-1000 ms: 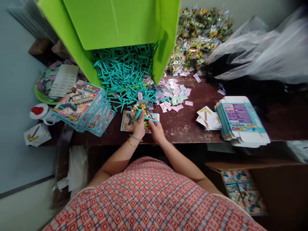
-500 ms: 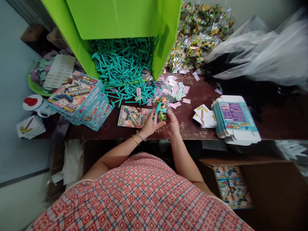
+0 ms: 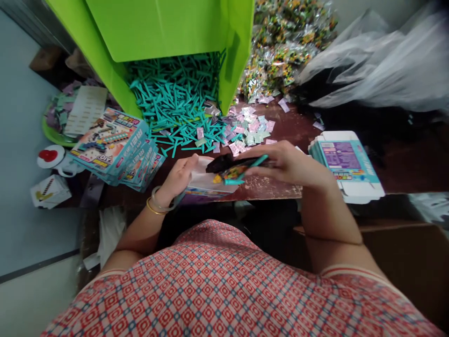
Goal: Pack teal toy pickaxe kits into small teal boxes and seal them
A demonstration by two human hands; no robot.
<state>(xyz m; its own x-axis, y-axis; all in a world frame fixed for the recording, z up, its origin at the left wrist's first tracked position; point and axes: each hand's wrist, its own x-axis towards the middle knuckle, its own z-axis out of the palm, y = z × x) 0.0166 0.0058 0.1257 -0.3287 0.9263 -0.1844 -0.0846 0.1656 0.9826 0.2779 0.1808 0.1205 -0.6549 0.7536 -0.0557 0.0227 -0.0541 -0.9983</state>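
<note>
Note, biggest first, dark red-brown wooden counter (image 3: 294, 114), scuffed, running nine to three o'clock. Lime-green plastic bin (image 3: 164, 28) at eleven, spilling teal plastic T-shaped pieces. See crumpled translucent plastic sheeting (image 3: 379, 61) at two; clear bags of orange, green and black bits (image 3: 287, 51) heaped at one. Printed teal-and-orange cartons (image 3: 112, 145) stacked towards nine, leaning slightly; flat teal-and-purple cartons (image 3: 345, 159) piled at three.

Right hand (image 3: 287, 164) just right of centre: pinching, thumb below and fingers above, a loose bundle. Left hand (image 3: 180, 175) at nine, close in: fingers bent round the left side of an open white-lined cardboard carton (image 3: 201, 177), near the front edge of the counter. Mouth seemingly turned towards three.

Within the bundle, make out clear bag with yellow and green bits (image 3: 236, 172), black object (image 3: 221, 163) leading at the mouth, two slim teal plastic pieces (image 3: 259, 160) poking out at angles. Smallest: pale pink and green packets (image 3: 250, 126), scattered towards one.

For good handling, judge thus: brace carton steadily with left hand, without crushing its wall; hold flaps wide. Line teal pieces up lengthwise with the bag before pushing; otherwise likely to catch on the rim. Grip all together, ease in low and flat, release only once past the edge.
</note>
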